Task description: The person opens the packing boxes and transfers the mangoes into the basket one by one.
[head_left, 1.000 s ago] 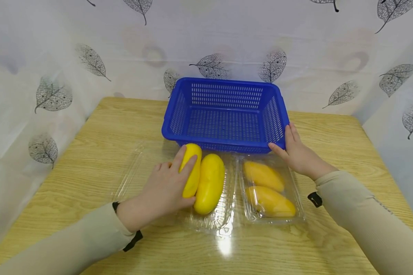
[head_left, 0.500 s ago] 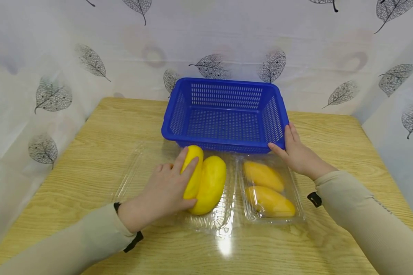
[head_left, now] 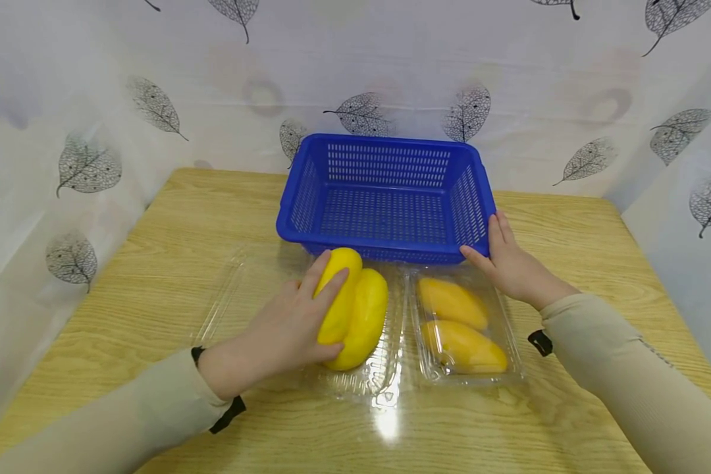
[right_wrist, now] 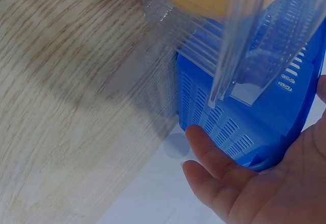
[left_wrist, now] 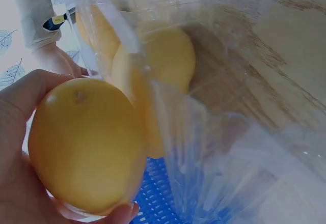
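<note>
With curled fingers and thumb, my left hand grips a yellow mango; its rounded end faces the camera in the left wrist view, the mango filling the grasp. A second mango lies against it on the right, over the open clear plastic clamshell. My right hand rests on the near right corner of a blue plastic basket, thumb on the front rim, other fingers extended along the outer side. In the right wrist view, these fingers look nearly straight.
To the right, another clear clamshell holds two orange-yellow mangoes. The basket stands behind both clamshells on the wooden table. A leaf-patterned sheet hangs at the back and sides.
My left hand has shifted slightly right with its mango, which now overlaps more of the second mango. The second mango has turned a little. My right hand stays on the basket corner.
</note>
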A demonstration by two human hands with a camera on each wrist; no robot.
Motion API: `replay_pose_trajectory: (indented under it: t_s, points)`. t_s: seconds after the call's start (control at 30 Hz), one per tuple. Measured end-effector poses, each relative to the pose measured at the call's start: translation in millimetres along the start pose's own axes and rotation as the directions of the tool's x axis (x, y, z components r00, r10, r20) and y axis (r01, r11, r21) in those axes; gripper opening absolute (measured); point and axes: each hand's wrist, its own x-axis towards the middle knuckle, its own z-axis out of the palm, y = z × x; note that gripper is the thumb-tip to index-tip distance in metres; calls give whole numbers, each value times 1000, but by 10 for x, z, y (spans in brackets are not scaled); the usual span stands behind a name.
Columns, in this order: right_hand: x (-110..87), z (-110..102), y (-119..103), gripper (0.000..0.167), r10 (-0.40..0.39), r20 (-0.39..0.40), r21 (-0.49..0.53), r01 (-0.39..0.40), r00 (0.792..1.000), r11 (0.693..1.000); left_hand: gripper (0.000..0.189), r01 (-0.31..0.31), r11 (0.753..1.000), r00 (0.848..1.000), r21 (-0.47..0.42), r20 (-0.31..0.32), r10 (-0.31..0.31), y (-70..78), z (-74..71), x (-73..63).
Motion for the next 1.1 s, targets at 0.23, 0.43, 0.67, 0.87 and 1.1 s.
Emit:
replay_pose_trajectory:
  t_s: [0.23, 0.43, 0.67, 0.87, 1.1]
  points:
    - [6, 4, 4, 92, -2, -6, 5, 2, 1000, 1000, 95, -56, 994, 998, -89, -26, 54, 9, -41, 13]
    - [11, 4, 8, 92, -1, -5, 0, 1, 1000, 1000, 93, -78, 990, 997, -122, -40, 73, 12, -73, 29]
    - [7, -2, 11, 92, 6, 3, -7, -6, 1000, 1000, 95, -87, 986, 995, -140, -59, 80, -1, -111, 64]
    - [7, -9, 3, 92, 13, 18, -5, -12, 1000, 1000, 98, -92, 982, 994, -165, -76, 81, -40, -167, 106]
    - [4, -5, 4, 92, 11, 13, -8, -11, 1000, 1000, 99, -94, 974, 994, -205, -71, 81, -78, -215, 164]
